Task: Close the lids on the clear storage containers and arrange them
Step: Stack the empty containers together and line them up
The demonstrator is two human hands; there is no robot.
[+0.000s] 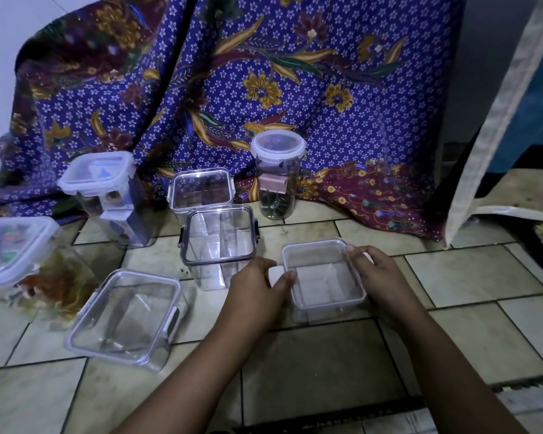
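A small clear rectangular container [323, 278] with its lid on stands on the tiled floor. My left hand [257, 288] grips its left side, thumb on the lid's edge. My right hand [379, 277] grips its right side, fingers curled over the far corner. A flat clear container [126, 317] with a lid lies to the left. Behind it stands a tall square container [220, 242] with dark latches, and another square one [201, 187] farther back. A round jar [278, 173] holding clips stands at the back.
Two lidded containers with coloured contents stand at the left, one tall container [104, 192] and one wide container [16, 249]. A purple patterned cloth [264, 73] drapes behind everything. A dark table leg [533, 242] and a hanging fabric strip are at the right.
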